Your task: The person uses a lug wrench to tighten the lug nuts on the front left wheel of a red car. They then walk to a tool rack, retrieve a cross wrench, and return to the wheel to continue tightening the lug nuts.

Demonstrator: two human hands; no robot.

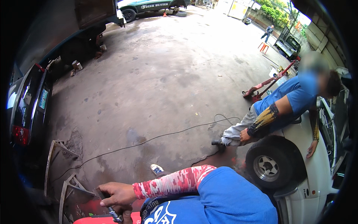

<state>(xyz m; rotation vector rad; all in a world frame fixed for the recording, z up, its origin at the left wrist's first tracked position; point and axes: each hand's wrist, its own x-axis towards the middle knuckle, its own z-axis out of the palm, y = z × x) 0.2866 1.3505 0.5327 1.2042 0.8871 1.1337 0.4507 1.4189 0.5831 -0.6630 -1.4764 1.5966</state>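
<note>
r hand (pixel 119 193) wrapped round a socket wrench (pixel 114 215), l hand (pixel 127 216) tucked under by the chrome end, prob. steadying it, tho can't tell l grip!

A stained concrete floor (pixel 156 82) carries a thin black cable (pixel 143 143), looped at its right end. By the cable's left end stand metal frames (pixel 64 188); on its near side, a sneaker (pixel 156 169). Beyond the cable are a red trolley jack (pixel 257 90), an orange stool (pixel 263 47) and, farthest, a flat-lying tyre (pixel 179 14).
</note>
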